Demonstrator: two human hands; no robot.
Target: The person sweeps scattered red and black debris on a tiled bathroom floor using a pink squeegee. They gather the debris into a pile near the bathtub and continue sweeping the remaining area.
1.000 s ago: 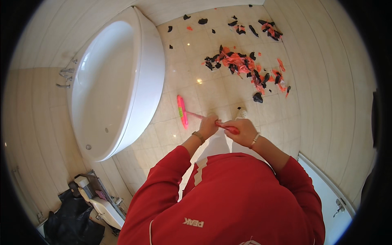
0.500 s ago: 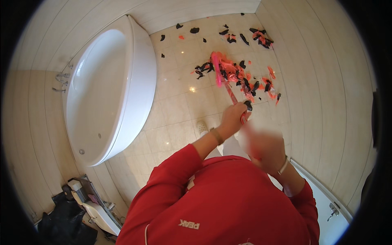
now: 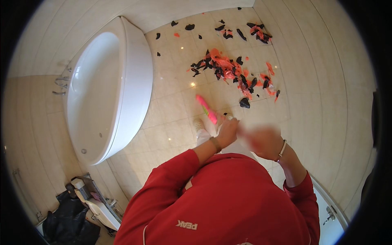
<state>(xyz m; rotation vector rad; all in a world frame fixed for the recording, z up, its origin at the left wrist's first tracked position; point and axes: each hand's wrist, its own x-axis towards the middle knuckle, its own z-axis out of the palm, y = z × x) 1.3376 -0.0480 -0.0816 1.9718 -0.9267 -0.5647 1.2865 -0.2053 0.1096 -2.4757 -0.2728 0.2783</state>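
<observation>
I hold a broom by its red handle, its pink head (image 3: 207,109) over the floor close to my shoes. My left hand (image 3: 227,134) is closed round the lower part of the handle. Higher up the stick, my right hand (image 3: 267,143) is closed too, partly blurred. Beyond the broom head lies a loose pile of torn orange-red and black plastic scraps (image 3: 228,69). A black scrap (image 3: 244,103) sits at the near end of the pile, apart from the bristles.
A white corner bathtub (image 3: 136,81) stands to the left. More scraps (image 3: 260,33) lie by the far right wall. At lower left are a black bag (image 3: 67,222) and a white fixture (image 3: 102,212); a white door with a handle (image 3: 328,214) is at lower right.
The broom head has come off the pile, back toward my feet and a little left. Both hands have drawn the handle nearer to me, and the scraps' near end now shows uncovered.
</observation>
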